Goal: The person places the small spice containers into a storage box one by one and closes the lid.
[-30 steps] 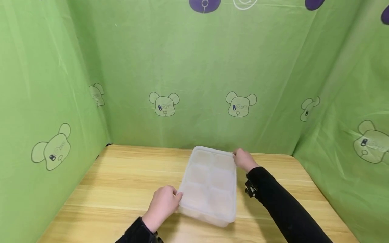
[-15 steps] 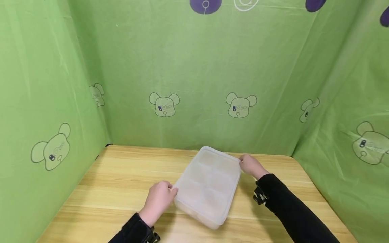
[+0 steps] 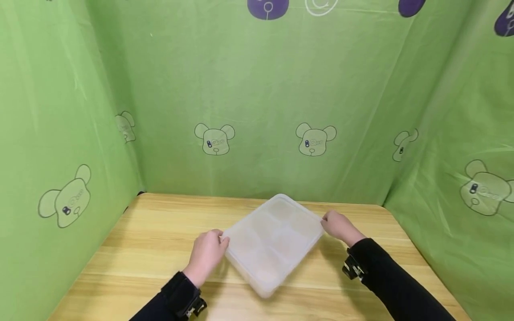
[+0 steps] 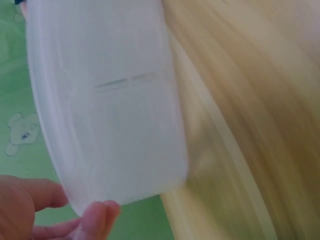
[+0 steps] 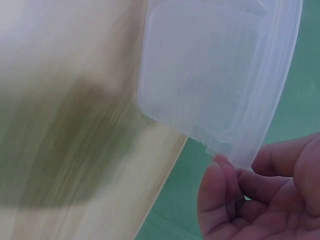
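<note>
A translucent white storage box (image 3: 277, 240) with a lid is turned diagonally over the wooden table, its near corner pointing at me. Several rounded compartments show faintly through the lid. My left hand (image 3: 206, 254) pinches the left corner at the rim; in the left wrist view the thumb and fingers (image 4: 97, 220) close on that corner. At the opposite corner, my right hand (image 3: 341, 227) pinches the rim, and in the right wrist view its fingers (image 5: 212, 190) grip the edge. From the wrist views the box's underside appears raised off the table; what the compartments hold is hard to tell.
The wooden table (image 3: 160, 227) stretches to both sides of the box. Green cloth (image 3: 257, 89) printed with bear heads hangs behind the table and along both sides.
The box has rotated clockwise as seen from above. My left hand has shifted up and left, while my right hand has come nearer and to the right; both kept their corners.
</note>
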`<state>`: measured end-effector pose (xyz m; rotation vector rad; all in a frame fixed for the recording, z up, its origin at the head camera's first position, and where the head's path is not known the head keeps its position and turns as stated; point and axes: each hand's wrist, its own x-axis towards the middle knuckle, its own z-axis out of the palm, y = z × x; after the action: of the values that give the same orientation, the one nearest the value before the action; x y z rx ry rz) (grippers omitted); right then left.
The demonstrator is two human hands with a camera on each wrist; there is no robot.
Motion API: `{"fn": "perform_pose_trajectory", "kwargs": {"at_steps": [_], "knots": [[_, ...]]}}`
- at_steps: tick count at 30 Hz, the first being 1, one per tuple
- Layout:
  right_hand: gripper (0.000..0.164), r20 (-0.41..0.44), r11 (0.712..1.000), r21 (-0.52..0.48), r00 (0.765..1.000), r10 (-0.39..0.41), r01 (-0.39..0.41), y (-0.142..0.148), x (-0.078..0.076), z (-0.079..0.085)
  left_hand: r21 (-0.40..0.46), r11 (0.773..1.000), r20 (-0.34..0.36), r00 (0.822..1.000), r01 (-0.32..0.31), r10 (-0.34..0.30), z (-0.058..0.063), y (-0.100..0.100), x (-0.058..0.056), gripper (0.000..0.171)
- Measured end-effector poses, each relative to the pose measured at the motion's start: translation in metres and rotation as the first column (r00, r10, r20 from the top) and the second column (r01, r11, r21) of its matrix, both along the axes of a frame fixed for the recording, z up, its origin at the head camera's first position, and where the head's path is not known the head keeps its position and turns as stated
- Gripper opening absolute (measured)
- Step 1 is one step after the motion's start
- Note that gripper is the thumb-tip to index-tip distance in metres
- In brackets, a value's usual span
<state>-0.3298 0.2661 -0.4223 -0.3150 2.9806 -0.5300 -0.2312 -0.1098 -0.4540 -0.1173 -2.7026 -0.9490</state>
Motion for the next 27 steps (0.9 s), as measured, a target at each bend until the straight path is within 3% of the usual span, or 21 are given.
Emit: {"fn": "perform_pose_trajectory", "kwargs": {"at_steps": [5, 8, 17, 20, 27], "knots": [[0.026, -0.006, 1.000, -0.005, 1.000, -0.001, 0.001, 0.003, 0.010, -0.001, 0.060, 0.998, 0.011, 1.000, 0.016, -0.017, -0.008, -0.006, -0.013, 0.034], [0.028, 0.020, 0.999, -0.020, 0.999, -0.025, 0.026, 0.004, 0.017, 0.000, 0.154, 0.987, 0.058, 0.997, 0.041, -0.050, -0.012, -0.010, -0.020, 0.044], [0.035, 0.065, 0.995, -0.074, 0.996, -0.060, 0.065, 0.003, 0.034, -0.001, 0.398, 0.905, 0.122, 0.969, 0.151, -0.215, -0.025, -0.022, -0.042, 0.065], [0.039, 0.056, 0.994, -0.087, 0.997, -0.054, 0.059, 0.005, 0.039, -0.002, 0.429, 0.883, 0.117, 0.958, 0.190, -0.263, -0.026, -0.023, -0.051, 0.066], [0.039, 0.049, 0.990, -0.126, 0.997, -0.061, 0.067, 0.009, 0.049, -0.008, 0.442, 0.869, 0.136, 0.941, 0.223, -0.311, -0.024, -0.024, -0.066, 0.063]]}}
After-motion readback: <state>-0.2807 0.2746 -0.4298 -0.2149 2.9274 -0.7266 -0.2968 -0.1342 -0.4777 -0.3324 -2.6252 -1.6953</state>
